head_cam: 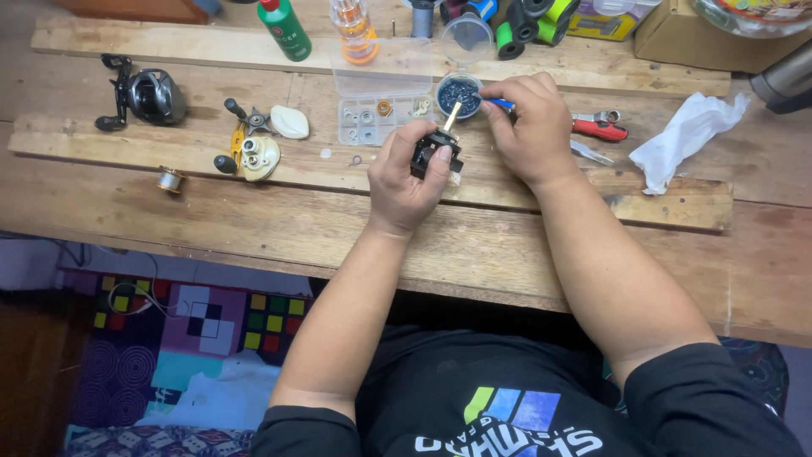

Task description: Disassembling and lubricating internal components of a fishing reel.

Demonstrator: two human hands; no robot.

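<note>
My left hand [404, 176] grips a small black reel part [433, 152] with a brass-coloured shaft sticking up from it, held just above the wooden workbench [254, 220]. My right hand [531, 127] pinches a thin blue-handled tool [501, 104] whose tip reaches into a small round tub of dark blue grease [458, 91]. The two hands are close together, near the middle of the bench.
A clear compartment box [381, 106] with small parts lies behind my left hand. A partly stripped cream and gold reel [250, 152], a black reel [145, 95], a spool [170, 179], a green bottle [285, 30], red pliers [599, 129] and a crumpled tissue [685, 140] lie around.
</note>
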